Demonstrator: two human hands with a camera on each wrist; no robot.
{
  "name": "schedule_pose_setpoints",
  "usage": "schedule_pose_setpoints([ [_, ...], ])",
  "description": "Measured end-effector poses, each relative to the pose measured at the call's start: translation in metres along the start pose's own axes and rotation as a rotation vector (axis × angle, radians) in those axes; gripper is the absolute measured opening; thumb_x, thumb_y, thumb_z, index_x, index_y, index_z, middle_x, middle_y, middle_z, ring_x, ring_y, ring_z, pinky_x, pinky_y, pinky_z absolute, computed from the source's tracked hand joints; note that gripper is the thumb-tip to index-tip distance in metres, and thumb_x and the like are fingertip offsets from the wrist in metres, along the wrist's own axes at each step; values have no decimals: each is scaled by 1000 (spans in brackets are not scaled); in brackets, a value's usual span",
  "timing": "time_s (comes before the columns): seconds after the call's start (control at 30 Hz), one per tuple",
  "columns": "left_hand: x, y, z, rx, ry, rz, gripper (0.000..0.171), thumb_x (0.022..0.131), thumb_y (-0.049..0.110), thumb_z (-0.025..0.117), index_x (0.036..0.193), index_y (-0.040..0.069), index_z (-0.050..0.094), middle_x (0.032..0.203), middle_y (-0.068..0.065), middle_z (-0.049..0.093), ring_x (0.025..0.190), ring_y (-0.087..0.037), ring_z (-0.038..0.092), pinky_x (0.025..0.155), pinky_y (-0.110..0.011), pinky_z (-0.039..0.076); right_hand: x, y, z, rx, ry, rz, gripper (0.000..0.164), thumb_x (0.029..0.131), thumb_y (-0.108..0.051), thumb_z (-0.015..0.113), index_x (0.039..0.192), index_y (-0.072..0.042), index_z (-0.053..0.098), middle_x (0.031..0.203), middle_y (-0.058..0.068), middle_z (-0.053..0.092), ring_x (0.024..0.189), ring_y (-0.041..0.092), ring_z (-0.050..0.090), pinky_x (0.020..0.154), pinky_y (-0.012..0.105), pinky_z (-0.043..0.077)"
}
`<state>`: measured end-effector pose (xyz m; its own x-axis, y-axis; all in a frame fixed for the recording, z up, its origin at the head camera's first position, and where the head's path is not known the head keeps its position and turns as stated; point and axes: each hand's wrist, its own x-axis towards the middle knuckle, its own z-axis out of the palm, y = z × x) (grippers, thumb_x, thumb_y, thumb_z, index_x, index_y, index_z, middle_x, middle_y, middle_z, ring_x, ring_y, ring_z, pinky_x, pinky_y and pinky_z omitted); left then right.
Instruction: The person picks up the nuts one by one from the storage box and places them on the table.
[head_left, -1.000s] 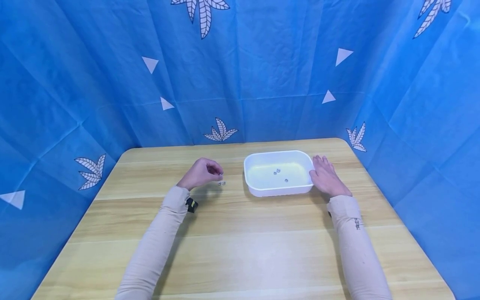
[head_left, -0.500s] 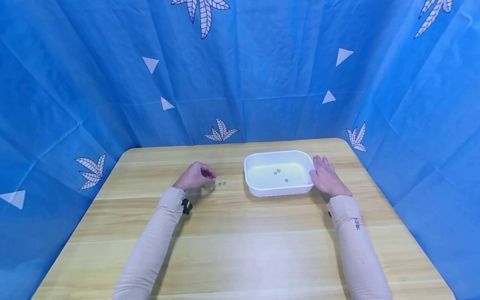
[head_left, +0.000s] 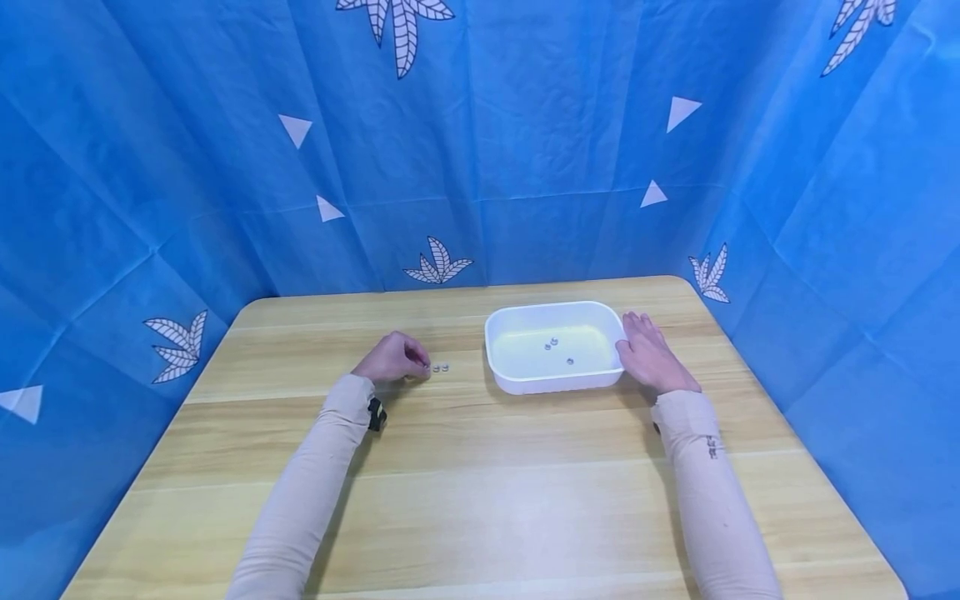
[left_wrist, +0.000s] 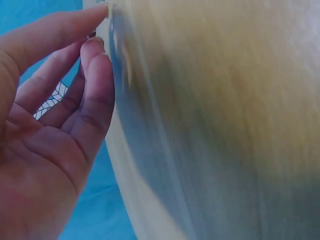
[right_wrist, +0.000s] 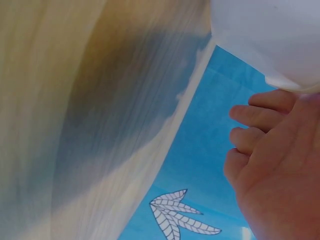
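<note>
My left hand (head_left: 396, 357) is low over the table, left of the white basin. Its thumb and fingertips pinch a small silvery piece, probably a metal nut, mostly hidden by the fingers; a glint of it (left_wrist: 92, 35) shows in the left wrist view. Just right of the fingertips lie two similar small nuts, one (head_left: 437, 367) beside the other (head_left: 446, 367). Three more nuts (head_left: 570, 362) rest inside the white plastic basin (head_left: 551, 386). At the basin's right end my right hand (head_left: 651, 354) grips the rim, thumb over the edge and the other fingers outside.
The wooden table (head_left: 480, 483) has rounded far corners. Blue curtain (head_left: 555, 167) with white leaf and triangle prints hangs behind it and along both sides. A small black device (head_left: 377, 414) sits at the left wrist.
My left hand first drew back left and down from above the two nuts, then lowered its pinched nut to the table at their left. The right hand and basin stayed put.
</note>
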<state>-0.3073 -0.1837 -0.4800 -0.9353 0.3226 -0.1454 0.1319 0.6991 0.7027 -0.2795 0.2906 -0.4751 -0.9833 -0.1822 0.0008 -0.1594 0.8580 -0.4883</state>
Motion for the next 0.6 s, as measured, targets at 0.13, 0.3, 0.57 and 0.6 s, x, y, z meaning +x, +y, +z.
schedule_pose_setpoints([
  [0.13,3,-1,3,8,-7,-20,17,81,13,86,95,9,79,95,-5,78,83,-16,64,72,-26,52,-1,-1,-1,18,-5,8,66,106,-25,26,160,11,12,169,33,7,158,52,1,130,62,0],
  [0.3,5,0,3,-13,-18,-25,17,81,13,86,95,8,78,94,-6,78,84,-17,63,73,-27,51,-1,-1,-1,17,-6,9,66,106,-25,25,160,11,12,169,33,8,158,52,1,130,62,0],
  [0.57,5,2,4,-1,-19,-41,16,82,14,87,94,9,78,93,-5,77,83,-16,62,75,-26,50,1,0,0,14,-11,13,66,106,-26,24,160,11,11,169,33,8,159,51,1,130,61,0],
  [0.6,5,2,4,4,-16,-38,16,82,14,86,94,8,78,93,-5,77,84,-16,62,75,-26,50,1,0,0,12,-9,11,66,106,-25,25,160,11,12,169,33,8,158,52,1,130,62,1],
])
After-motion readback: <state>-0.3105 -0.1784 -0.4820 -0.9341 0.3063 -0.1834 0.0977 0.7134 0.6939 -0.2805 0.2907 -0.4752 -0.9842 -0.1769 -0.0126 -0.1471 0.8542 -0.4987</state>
